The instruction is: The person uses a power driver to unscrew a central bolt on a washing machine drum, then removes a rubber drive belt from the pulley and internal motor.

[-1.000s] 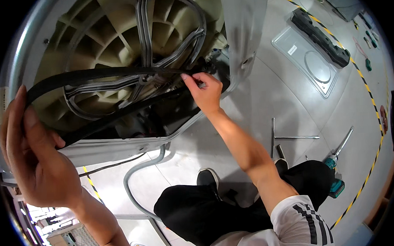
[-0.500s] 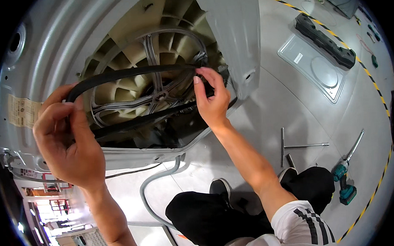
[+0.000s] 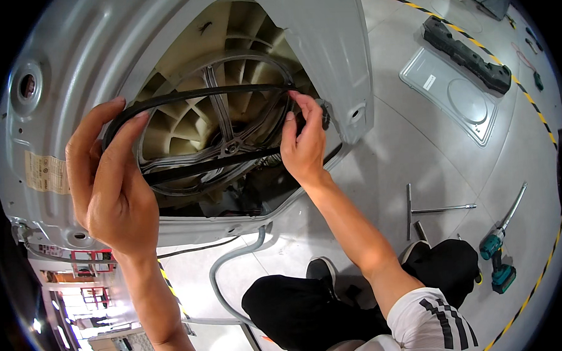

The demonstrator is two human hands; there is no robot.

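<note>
A black drive belt (image 3: 197, 93) is stretched into a long loop in front of the washing machine's open back. My left hand (image 3: 117, 187) holds the belt's left end, its fingers on both sides of the band. At the other end my right hand (image 3: 304, 137) pinches the upper run between thumb and fingertips. Behind the loop sits a spoked metal pulley (image 3: 220, 109), in front of a cream ribbed plastic tub (image 3: 190, 42). The belt's lower run crosses the pulley's lower part; its right end is partly hidden by my right hand.
The grey metal cabinet (image 3: 339, 68) frames the opening. A grey hose (image 3: 216, 273) curves down beside my knee. On the floor to the right lie a T-handle wrench (image 3: 443, 208), a teal power tool (image 3: 495, 245), a grey cover panel (image 3: 451, 95) and a long black part (image 3: 465, 57).
My left hand has shifted slightly right, and its fingers have opened out around the belt. The belt's upper run has risen a little. The whole view has shifted slightly.
</note>
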